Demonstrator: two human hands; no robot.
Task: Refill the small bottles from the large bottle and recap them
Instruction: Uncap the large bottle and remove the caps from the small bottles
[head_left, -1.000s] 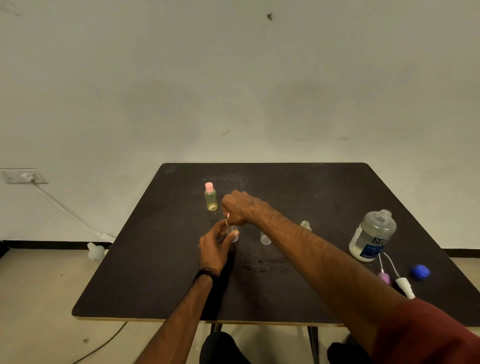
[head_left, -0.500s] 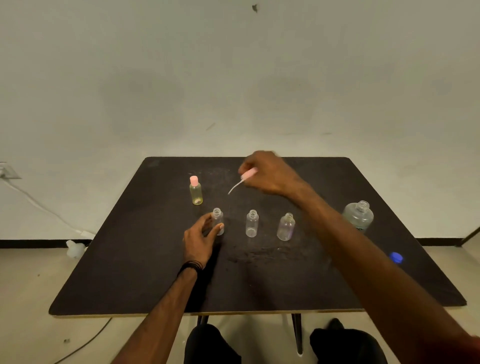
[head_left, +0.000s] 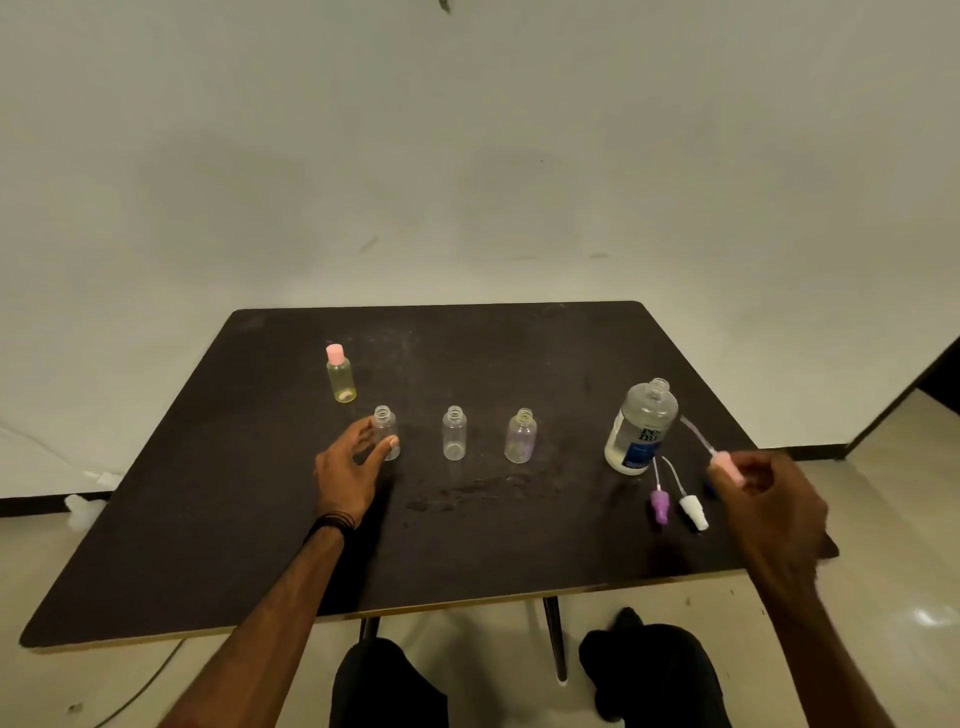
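Head view: the right hand (head_left: 763, 499) was raised at the right edge of the dark matte tabletop (head_left: 218, 519), thumb and fingertips pinched on the pale pink spray cap with its thin dip tube (head_left: 719, 460). The tube slanted up and left from the fingers towards the large bottle; whether it touched that bottle could not be told.

The left hand (head_left: 353, 473) rested on the tabletop, thumb and fingers curved loosely around the leftmost small clear plastic bottle (head_left: 385, 431). The thumb tip lay against the lower front of that bottle; the fingers behind it were partly hidden. A black band (head_left: 330, 522) sat on the left wrist.

The held bottle stood upright and uncapped, first in a row of three. The middle small clear bottle (head_left: 454, 434) and the right small clear bottle with a faint violet tint (head_left: 520, 436) stood upright, uncapped and apart from each other. All three appeared empty.

Behind and left of the row stood a small yellowish bottle with a pink cap (head_left: 340, 375), capped and upright.

The large clear bottle with a blue and white label (head_left: 640, 428) stood uncapped near the right side of the table, well apart from the row. Just in front of it lay a purple spray cap with tube (head_left: 660, 506) and a white spray cap with tube (head_left: 693, 512), side by side, close to the right hand.

A small blue object beside the right hand was mostly hidden.
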